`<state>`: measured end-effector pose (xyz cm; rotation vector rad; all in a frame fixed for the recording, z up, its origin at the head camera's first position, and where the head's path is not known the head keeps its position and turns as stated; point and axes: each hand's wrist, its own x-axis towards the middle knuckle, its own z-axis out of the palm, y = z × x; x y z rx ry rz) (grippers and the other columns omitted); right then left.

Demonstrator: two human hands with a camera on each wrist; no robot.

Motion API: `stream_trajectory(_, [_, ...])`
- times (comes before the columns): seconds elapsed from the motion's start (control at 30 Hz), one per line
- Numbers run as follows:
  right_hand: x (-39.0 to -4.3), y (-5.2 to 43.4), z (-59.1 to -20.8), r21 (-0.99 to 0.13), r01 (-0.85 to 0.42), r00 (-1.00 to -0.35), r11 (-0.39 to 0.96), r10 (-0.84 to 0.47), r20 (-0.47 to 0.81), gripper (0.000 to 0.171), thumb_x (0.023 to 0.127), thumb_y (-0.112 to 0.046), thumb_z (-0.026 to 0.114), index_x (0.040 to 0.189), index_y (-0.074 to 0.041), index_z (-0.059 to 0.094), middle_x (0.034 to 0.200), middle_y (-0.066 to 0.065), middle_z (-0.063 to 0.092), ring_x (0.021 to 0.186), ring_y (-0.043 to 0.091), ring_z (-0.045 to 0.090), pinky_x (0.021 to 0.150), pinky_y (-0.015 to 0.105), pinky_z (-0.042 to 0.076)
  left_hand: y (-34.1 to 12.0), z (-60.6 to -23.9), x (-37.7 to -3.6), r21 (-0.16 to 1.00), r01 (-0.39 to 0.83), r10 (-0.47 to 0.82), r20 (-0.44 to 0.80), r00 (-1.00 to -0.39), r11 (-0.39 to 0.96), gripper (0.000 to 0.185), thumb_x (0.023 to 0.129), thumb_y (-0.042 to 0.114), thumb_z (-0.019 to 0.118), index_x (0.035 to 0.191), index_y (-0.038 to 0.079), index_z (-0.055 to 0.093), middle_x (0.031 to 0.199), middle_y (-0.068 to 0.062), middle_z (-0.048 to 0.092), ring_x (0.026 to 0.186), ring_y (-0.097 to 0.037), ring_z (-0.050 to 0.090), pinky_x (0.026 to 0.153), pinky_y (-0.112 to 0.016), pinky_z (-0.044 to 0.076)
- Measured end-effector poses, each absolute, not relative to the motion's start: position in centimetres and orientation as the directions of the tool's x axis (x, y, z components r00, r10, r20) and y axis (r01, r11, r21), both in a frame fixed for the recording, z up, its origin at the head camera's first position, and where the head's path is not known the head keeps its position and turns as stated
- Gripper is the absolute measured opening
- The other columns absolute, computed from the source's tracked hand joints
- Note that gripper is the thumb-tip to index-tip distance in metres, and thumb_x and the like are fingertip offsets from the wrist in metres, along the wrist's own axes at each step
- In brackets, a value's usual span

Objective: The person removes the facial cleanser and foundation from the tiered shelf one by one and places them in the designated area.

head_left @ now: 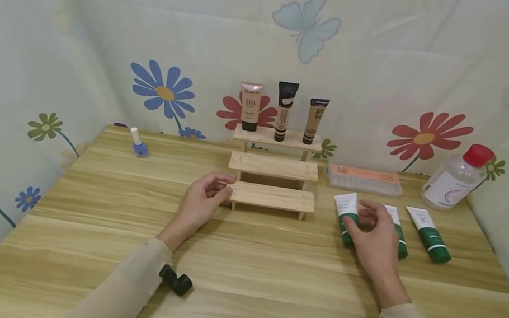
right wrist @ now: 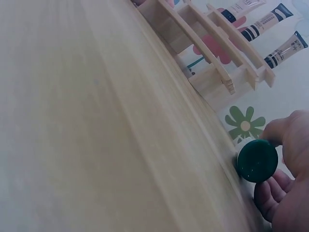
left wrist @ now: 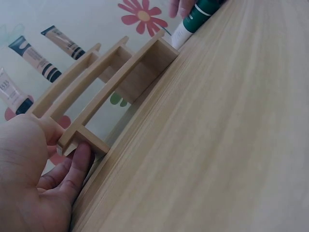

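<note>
A three-step wooden display stand (head_left: 273,196) stands mid-table, and my left hand (head_left: 205,196) holds the left end of its lowest step. In the left wrist view the fingers (left wrist: 77,169) curl against that step's end support. My right hand (head_left: 377,237) grips a white-and-green squeeze tube (head_left: 344,215) between thumb and fingers, right of the stand. Its round green cap (right wrist: 257,161) faces the right wrist camera. Partly hidden behind this hand lies a second such tube (head_left: 400,244); a third tube (head_left: 429,235) lies farther right.
On the top step stand a pink BB cream tube (head_left: 250,107) and two black-and-beige tubes, one central (head_left: 284,112), one right (head_left: 314,123). A clear plastic case (head_left: 364,179) and a red-capped bottle (head_left: 455,177) are at the back right. Blue nail polish (head_left: 139,145) stands at the left.
</note>
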<state>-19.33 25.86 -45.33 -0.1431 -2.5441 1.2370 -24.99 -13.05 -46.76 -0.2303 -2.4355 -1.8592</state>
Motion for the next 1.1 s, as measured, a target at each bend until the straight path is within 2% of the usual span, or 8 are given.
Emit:
stream_trajectory(0.07, [-19.4, 25.9, -45.3, -0.784, -0.05, -0.943, 0.619, 0.23, 0.242, 0.054, 0.104, -0.017, 0.079, 0.153, -0.003, 0.059, 0.136, 0.023, 0.069, 0.124, 0.041, 0.068, 0.104, 0.055, 0.056, -13.0, -46.7, -25.0, 0.953, 0.162, 0.08, 0.146, -0.986, 0.257, 0.025, 0.111, 0.02, 0.071, 0.134, 0.013, 0.077, 0.116, -0.014, 0.076, 0.103, -0.023, 0.073, 0.087, -0.029, 0.064])
stream_trajectory(0.13, [-19.4, 26.0, -45.1, -0.792, -0.051, -0.938, 0.608, 0.243, 0.247, 0.054, 0.103, -0.013, 0.077, 0.153, -0.003, 0.059, 0.137, 0.023, 0.067, 0.124, 0.04, 0.068, 0.103, 0.052, 0.057, -13.0, -46.7, -24.9, 0.953, 0.165, 0.084, 0.148, -0.985, 0.253, 0.026, 0.111, 0.019, 0.071, 0.135, 0.011, 0.076, 0.116, -0.015, 0.076, 0.102, -0.023, 0.073, 0.087, -0.03, 0.064])
stream_trajectory(0.33, [-19.5, 26.2, -44.6, -0.842, -0.067, -0.933, 0.536, 0.264, 0.243, 0.057, 0.103, -0.011, 0.074, 0.156, -0.006, 0.054, 0.139, 0.021, 0.063, 0.121, 0.034, 0.066, 0.091, 0.017, 0.051, -13.0, -46.7, -25.0, 0.952, 0.166, 0.083, 0.15, -0.985, 0.256, 0.026, 0.111, 0.019, 0.071, 0.135, 0.01, 0.076, 0.114, -0.015, 0.076, 0.101, -0.022, 0.073, 0.087, -0.03, 0.064])
stream_trajectory(0.43, [-19.6, 26.2, -44.1, -0.867, -0.096, -0.925, 0.489, 0.278, 0.259, 0.058, 0.103, -0.011, 0.075, 0.156, -0.006, 0.055, 0.138, 0.021, 0.063, 0.117, 0.029, 0.064, 0.087, 0.01, 0.048, -13.1, -46.8, -25.0, 0.952, 0.166, 0.079, 0.15, -0.986, 0.259, 0.025, 0.111, 0.02, 0.071, 0.135, 0.011, 0.076, 0.114, -0.015, 0.076, 0.1, -0.023, 0.073, 0.086, -0.029, 0.064])
stream_trajectory(0.6, [-19.9, 25.9, -43.3, -0.882, -0.14, -0.908, 0.451, 0.298, 0.296, 0.057, 0.102, -0.012, 0.079, 0.154, -0.01, 0.058, 0.136, 0.017, 0.064, 0.11, 0.019, 0.065, 0.085, 0.01, 0.053, -13.2, -46.9, -25.1, 0.949, 0.17, 0.08, 0.154, -0.985, 0.266, 0.025, 0.112, 0.021, 0.071, 0.134, 0.013, 0.077, 0.114, -0.014, 0.076, 0.1, -0.023, 0.073, 0.085, -0.029, 0.063])
stream_trajectory(0.73, [-20.3, 25.8, -42.3, -0.881, -0.203, -0.9, 0.427, 0.272, 0.34, 0.059, 0.102, -0.012, 0.08, 0.156, -0.011, 0.057, 0.135, 0.009, 0.063, 0.113, 0.013, 0.064, 0.086, 0.014, 0.054, -13.2, -46.8, -25.1, 0.947, 0.174, 0.083, 0.157, -0.984, 0.27, 0.023, 0.111, 0.02, 0.071, 0.133, 0.015, 0.077, 0.114, -0.013, 0.076, 0.101, -0.024, 0.073, 0.084, -0.029, 0.062])
stream_trajectory(0.9, [-21.1, 25.7, -40.5, -0.898, -0.281, -0.89, 0.34, 0.257, 0.376, 0.058, 0.103, -0.012, 0.08, 0.156, -0.013, 0.056, 0.138, 0.003, 0.063, 0.125, 0.016, 0.064, 0.093, 0.018, 0.055, -13.1, -46.9, -25.0, 0.952, 0.17, 0.088, 0.152, -0.984, 0.255, 0.022, 0.111, 0.019, 0.071, 0.133, 0.015, 0.077, 0.115, -0.012, 0.076, 0.102, -0.023, 0.074, 0.087, -0.03, 0.063])
stream_trajectory(1.1, [-23.1, 24.4, -38.6, -0.899, -0.359, -0.884, 0.25, 0.218, 0.414, 0.059, 0.103, -0.012, 0.081, 0.156, -0.013, 0.056, 0.146, 0.011, 0.063, 0.136, 0.023, 0.064, 0.101, 0.019, 0.057, -13.2, -47.0, -25.1, 0.952, 0.17, 0.086, 0.153, -0.985, 0.255, 0.022, 0.111, 0.019, 0.072, 0.132, 0.016, 0.078, 0.115, -0.012, 0.076, 0.102, -0.023, 0.074, 0.088, -0.03, 0.063])
